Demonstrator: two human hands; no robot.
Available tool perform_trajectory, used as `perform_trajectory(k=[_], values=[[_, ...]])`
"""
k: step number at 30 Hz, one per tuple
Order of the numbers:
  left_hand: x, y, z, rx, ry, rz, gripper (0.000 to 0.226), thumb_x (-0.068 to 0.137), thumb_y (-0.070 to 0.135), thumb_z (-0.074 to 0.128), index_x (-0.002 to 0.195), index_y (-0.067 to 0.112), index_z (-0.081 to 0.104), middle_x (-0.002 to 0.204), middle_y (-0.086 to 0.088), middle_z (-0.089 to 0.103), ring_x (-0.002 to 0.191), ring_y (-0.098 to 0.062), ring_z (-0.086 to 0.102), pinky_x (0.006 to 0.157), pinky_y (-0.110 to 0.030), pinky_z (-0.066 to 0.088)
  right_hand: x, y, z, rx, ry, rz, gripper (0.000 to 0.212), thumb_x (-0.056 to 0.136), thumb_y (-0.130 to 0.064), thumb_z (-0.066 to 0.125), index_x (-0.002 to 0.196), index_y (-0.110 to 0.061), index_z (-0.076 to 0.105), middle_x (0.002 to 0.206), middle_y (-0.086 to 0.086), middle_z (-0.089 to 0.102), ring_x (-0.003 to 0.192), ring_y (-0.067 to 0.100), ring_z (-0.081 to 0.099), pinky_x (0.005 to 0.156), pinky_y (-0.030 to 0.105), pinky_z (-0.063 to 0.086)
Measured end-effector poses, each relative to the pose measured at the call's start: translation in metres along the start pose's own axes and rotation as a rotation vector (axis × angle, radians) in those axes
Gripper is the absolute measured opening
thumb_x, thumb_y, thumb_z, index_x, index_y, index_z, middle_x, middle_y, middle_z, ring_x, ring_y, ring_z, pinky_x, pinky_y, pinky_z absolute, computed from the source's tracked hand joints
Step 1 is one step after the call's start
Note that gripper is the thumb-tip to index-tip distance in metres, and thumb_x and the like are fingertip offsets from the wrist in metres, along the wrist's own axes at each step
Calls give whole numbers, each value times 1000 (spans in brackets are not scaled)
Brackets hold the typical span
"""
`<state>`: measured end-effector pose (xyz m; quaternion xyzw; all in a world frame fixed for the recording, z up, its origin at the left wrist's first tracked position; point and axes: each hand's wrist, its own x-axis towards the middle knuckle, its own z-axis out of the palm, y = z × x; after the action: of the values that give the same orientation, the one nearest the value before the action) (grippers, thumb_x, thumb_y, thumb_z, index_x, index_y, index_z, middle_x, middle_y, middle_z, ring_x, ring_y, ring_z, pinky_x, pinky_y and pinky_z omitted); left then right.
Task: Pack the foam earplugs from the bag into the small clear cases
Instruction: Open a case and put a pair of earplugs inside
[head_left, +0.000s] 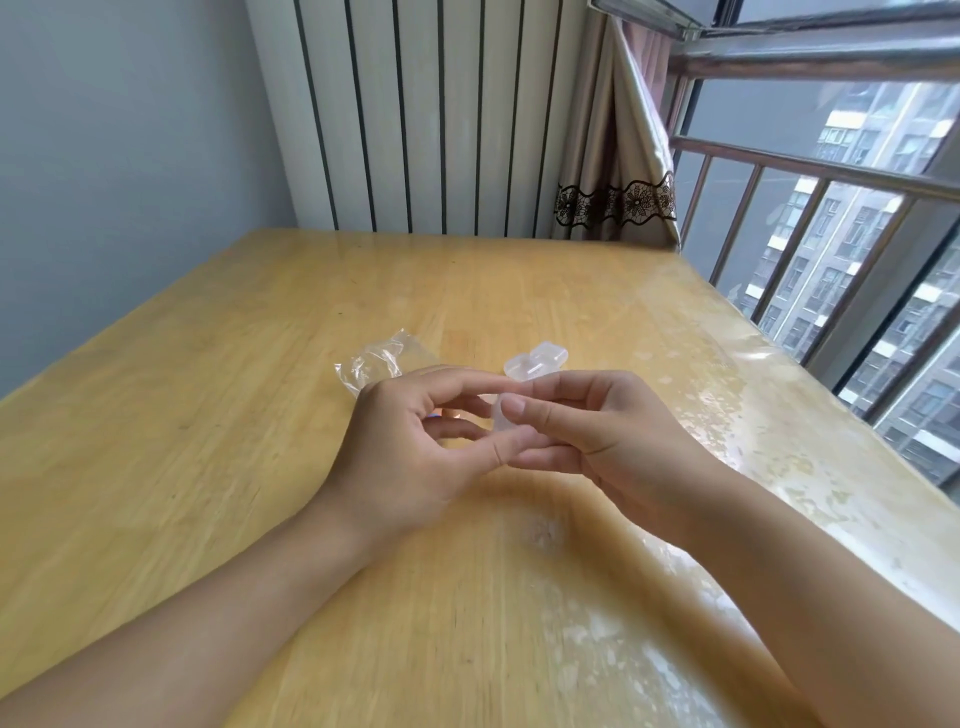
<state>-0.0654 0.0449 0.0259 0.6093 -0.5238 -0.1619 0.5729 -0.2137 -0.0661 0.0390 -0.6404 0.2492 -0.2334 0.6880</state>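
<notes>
My left hand (410, 441) and my right hand (597, 431) meet above the middle of the wooden table (208, 415). Between their fingertips they pinch a small clear case (500, 418), mostly hidden by the fingers. A tiny orange spot, perhaps an earplug (449, 414), shows under my left fingers. Just beyond the hands lie two more clear cases (537, 361), side by side on the table. A crumpled clear plastic bag (376, 361) lies to the left of them, beyond my left hand; its contents cannot be made out.
A white radiator (431, 114) stands behind the table's far edge, with a beige curtain (613, 156) at its right. A window with metal railings (831, 208) runs along the table's right side. The table's right part has a glossy, patchy film.
</notes>
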Motion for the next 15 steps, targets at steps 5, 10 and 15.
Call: perform_trajectory(k=[5, 10, 15], values=[[2, 0, -2, -192, -83, -191, 30, 68, 21, 82, 98, 16, 78, 88, 0, 80, 96, -2, 73, 115, -32, 37, -2, -1, 2, -167, 82, -46, 19, 82, -19, 82, 91, -2, 80, 86, 21, 77, 75, 25, 74, 76, 33, 64], [1, -2, -3, -266, -152, -282, 24, 80, -1, 77, 94, 18, 81, 92, -2, 80, 132, 15, 42, 125, -30, 18, -3, 0, 3, -326, 119, -78, 13, 85, -17, 81, 84, -4, 82, 72, 18, 75, 69, 25, 75, 78, 42, 65], [-1, 2, -2, -270, -167, -317, 25, 79, -2, 76, 89, 20, 82, 89, -1, 80, 132, 18, 40, 124, -27, 20, -5, 0, 5, -486, 99, -74, 10, 86, -17, 77, 81, -10, 82, 73, 15, 77, 71, 21, 78, 82, 61, 60]])
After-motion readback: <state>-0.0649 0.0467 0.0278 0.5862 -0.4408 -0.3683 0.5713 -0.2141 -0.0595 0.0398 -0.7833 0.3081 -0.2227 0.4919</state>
